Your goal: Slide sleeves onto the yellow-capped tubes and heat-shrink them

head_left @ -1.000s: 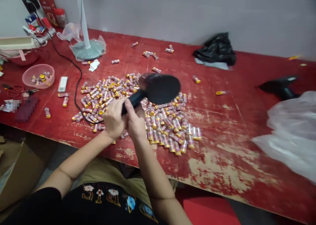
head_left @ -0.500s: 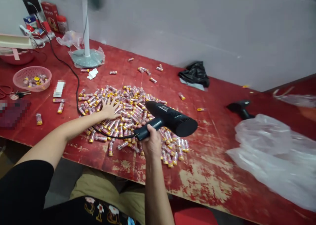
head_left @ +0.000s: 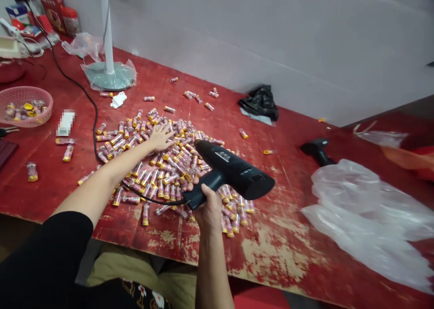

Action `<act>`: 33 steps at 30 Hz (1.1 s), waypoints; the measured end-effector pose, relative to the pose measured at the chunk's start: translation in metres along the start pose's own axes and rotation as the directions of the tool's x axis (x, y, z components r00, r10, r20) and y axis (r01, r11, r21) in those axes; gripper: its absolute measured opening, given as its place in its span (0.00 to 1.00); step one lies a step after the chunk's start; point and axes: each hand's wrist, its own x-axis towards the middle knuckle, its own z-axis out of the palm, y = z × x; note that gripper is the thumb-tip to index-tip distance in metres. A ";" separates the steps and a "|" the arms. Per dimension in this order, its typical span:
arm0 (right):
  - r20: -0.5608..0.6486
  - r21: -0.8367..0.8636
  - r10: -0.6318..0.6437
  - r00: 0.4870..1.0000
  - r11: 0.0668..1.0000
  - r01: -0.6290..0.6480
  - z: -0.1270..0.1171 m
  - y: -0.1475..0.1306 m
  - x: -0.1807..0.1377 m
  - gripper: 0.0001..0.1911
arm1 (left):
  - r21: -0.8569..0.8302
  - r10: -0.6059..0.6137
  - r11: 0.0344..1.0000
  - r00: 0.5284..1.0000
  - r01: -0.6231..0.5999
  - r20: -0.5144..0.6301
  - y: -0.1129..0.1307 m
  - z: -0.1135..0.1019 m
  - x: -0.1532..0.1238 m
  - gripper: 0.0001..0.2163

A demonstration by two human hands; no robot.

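My right hand grips the handle of a black hair dryer or heat gun. Its nozzle points to the far left, over a pile of small clear tubes with yellow caps. With fingers spread, my left hand rests on the upper part of that pile. From the handle's end a black cord runs left under my left forearm and back across the red table. The tubes behind the dryer's body and my right hand are hidden.
A pink basket with several tubes stands at left. Behind the pile rises a white pole on a plastic-wrapped base. A black bag, another black dryer-like tool and a large clear plastic bag lie to the right.
My left hand has slid right across the pile, and the tubes at its left are more spread out. The dryer is still in my right hand, tilted slightly differently. The view has shifted right.
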 end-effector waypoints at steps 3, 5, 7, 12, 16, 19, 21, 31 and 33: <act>0.005 -0.010 0.048 0.999 0.999 -0.048 0.001 -0.002 0.010 0.20 | 0.014 0.100 0.995 0.995 -0.100 0.028 0.017 0.007 0.016 0.27; 0.015 -0.008 0.069 0.998 0.998 -0.069 0.002 -0.004 0.018 0.20 | -0.030 0.159 0.987 0.985 -0.157 0.063 0.023 0.004 0.022 0.24; 0.036 -0.019 0.088 0.995 0.996 -0.088 0.001 -0.004 0.021 0.20 | -0.079 0.186 0.980 0.980 -0.181 0.071 0.018 -0.006 0.019 0.23; 0.183 -0.044 0.123 0.975 0.992 -0.117 0.002 0.002 0.001 0.18 | -0.013 -0.151 0.989 0.989 0.150 -0.013 -0.039 -0.037 -0.041 0.34; 0.263 -0.062 0.115 0.958 0.993 -0.103 0.017 0.013 -0.026 0.20 | 0.048 -0.385 0.922 0.923 0.384 0.015 -0.063 -0.034 -0.091 0.44; 0.283 -0.067 0.144 0.948 0.989 -0.130 0.028 0.018 -0.036 0.23 | 0.002 -0.288 0.958 0.957 0.288 0.023 -0.051 -0.027 -0.093 0.34; 0.284 -0.073 0.149 0.947 0.988 -0.133 0.030 0.019 -0.040 0.24 | -0.075 -0.177 0.981 0.983 0.181 0.057 -0.047 -0.030 -0.090 0.29; 0.284 -0.045 0.099 0.954 0.995 -0.090 0.014 0.019 -0.073 0.23 | 0.028 -0.565 0.825 0.823 0.565 0.055 -0.081 -0.039 -0.134 0.48; 0.296 -0.046 0.103 0.950 0.995 -0.093 0.016 0.018 -0.075 0.22 | -0.032 -0.467 0.882 0.881 0.470 0.075 -0.066 -0.037 -0.121 0.42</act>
